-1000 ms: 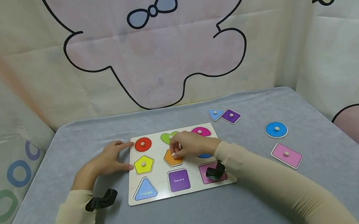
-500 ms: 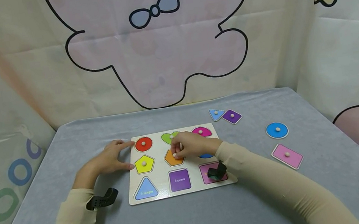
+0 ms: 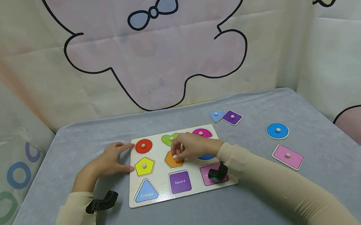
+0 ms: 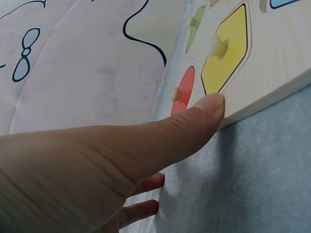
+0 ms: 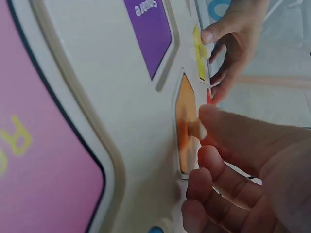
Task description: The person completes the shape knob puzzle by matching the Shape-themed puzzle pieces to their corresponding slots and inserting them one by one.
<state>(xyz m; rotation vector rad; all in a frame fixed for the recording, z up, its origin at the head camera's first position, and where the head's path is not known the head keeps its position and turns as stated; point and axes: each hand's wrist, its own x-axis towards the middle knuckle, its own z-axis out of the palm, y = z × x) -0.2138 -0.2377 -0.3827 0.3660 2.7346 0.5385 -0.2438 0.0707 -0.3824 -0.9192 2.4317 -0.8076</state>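
Note:
A pale wooden shape puzzle board (image 3: 163,186) lies on the table. Over its middle, my right hand (image 3: 194,145) holds its thumb and forefinger at the knob of the orange hexagon piece (image 5: 184,109), which sits in its recess. The other fingers of that hand are curled. My left hand (image 3: 108,161) steadies the board's left edge, thumb by the yellow pentagon (image 3: 144,166) and forefinger by the red circle (image 3: 143,146). A green heart (image 3: 167,139) and a magenta piece (image 3: 203,132) also sit in the board. Blue triangle (image 3: 145,191) and purple square (image 3: 180,182) recesses show in front.
Beyond the board's far right corner lie a light blue triangle piece (image 3: 216,116) and a purple square piece (image 3: 233,119). Farther right are a blue oval piece (image 3: 275,133) and a pink rectangle piece (image 3: 294,158). A printed cloth (image 3: 158,54) hangs behind the table.
Both hands and the pieces stay in place; only the head view shifts slightly.

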